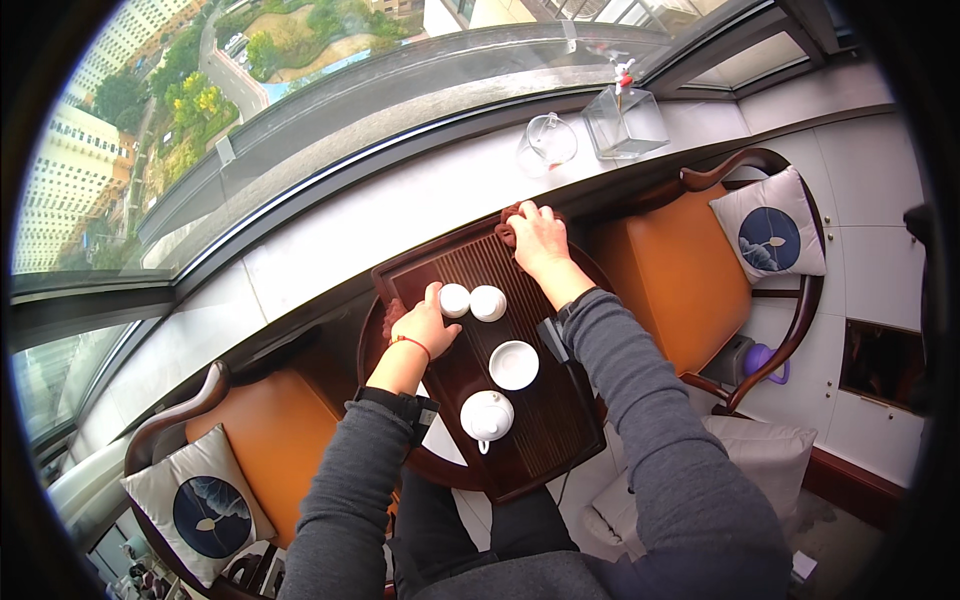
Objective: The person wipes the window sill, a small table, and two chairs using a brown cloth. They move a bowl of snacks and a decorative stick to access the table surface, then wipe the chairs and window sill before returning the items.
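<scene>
My right hand (543, 238) grips a bunched reddish-brown cloth (507, 228) at the far right corner of a dark wooden tea tray (536, 442). My left hand (424, 330) rests by the tray's left side, thumb and index finger spread beside a small white cup (454, 300); whether it touches the cup is unclear. A second white cup (488, 303) stands right of the first. Nearer me are a white bowl-shaped vessel (514, 365) and a white lidded teapot (487, 417). A fuzzy reddish thing (392, 316) shows partly behind my left hand.
The tray sits on a round dark table (442, 466). Orange-seated wooden chairs flank it, left (262, 427) and right (667, 262), with cushions. A glass pitcher (552, 139) and a clear square vessel (626, 124) stand on the windowsill (360, 225). A cable (566, 484) hangs by the tray.
</scene>
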Action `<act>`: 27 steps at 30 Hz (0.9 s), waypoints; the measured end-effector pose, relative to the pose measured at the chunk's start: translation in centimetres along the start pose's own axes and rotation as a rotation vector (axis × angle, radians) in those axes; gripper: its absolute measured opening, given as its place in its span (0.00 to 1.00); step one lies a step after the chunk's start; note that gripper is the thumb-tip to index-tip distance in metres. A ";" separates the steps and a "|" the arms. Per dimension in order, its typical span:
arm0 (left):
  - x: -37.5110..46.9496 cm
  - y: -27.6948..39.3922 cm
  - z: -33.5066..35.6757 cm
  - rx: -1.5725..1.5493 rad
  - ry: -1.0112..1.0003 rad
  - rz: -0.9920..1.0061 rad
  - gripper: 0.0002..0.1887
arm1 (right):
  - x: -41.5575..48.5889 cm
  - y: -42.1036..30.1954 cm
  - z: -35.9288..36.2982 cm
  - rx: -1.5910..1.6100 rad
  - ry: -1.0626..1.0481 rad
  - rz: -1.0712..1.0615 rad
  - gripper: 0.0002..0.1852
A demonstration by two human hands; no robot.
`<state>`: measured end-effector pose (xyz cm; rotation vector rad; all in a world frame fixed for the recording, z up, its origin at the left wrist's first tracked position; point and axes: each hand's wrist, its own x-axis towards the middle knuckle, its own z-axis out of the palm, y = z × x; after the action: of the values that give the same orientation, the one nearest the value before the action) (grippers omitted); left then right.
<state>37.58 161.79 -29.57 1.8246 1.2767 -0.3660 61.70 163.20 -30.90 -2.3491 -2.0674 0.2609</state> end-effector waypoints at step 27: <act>-0.2 0.1 1.4 0.087 0.039 -0.012 0.53 | 2.9 -7.6 1.1 0.285 -0.284 -0.488 0.14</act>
<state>37.84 160.55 -30.21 1.9059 1.3171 -0.3998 54.46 166.96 -31.47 -1.6653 -2.4417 0.8483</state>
